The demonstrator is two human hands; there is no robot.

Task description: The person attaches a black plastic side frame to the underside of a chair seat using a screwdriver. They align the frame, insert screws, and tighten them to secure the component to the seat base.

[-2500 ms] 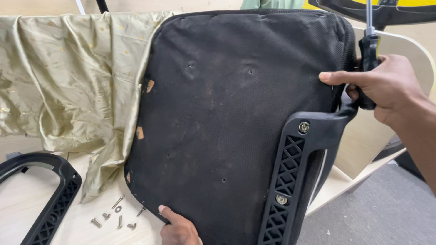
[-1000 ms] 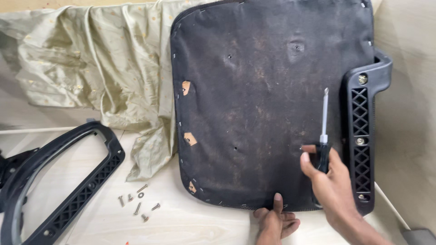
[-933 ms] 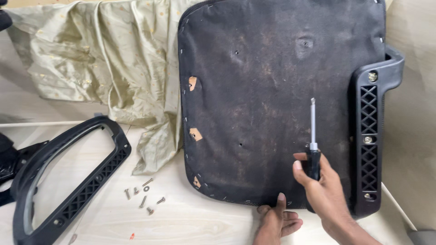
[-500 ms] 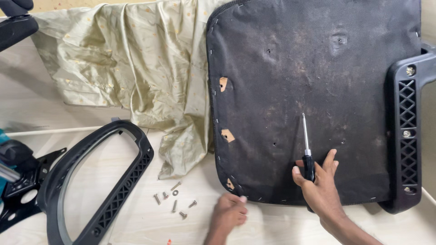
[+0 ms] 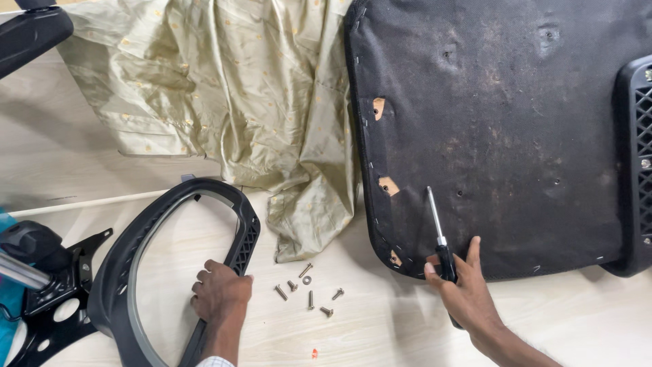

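Note:
My left hand [image 5: 221, 298] grips the lower right side of a loose black plastic chair armrest loop [image 5: 163, 258] lying on the pale wooden table. My right hand [image 5: 468, 292] holds a screwdriver [image 5: 440, 238] by its black handle, its metal shaft pointing up over the edge of the black fabric-covered underside of a chair seat [image 5: 502, 129]. A second black armrest [image 5: 635, 163] is still fixed to the seat's right side. Several loose screws [image 5: 309, 289] lie on the table between my hands.
A crumpled olive-gold cloth [image 5: 231, 95] lies left of the seat. A black metal chair mechanism plate [image 5: 51, 299] sits at the lower left beside a teal object [image 5: 8, 285]. A black padded part [image 5: 30, 34] is at the top left. The table [image 5: 380, 326] is light wood.
The view has shifted left. My left hand has left the seat's lower edge and taken hold of the loose armrest loop. My right hand keeps the screwdriver at the seat's bottom edge.

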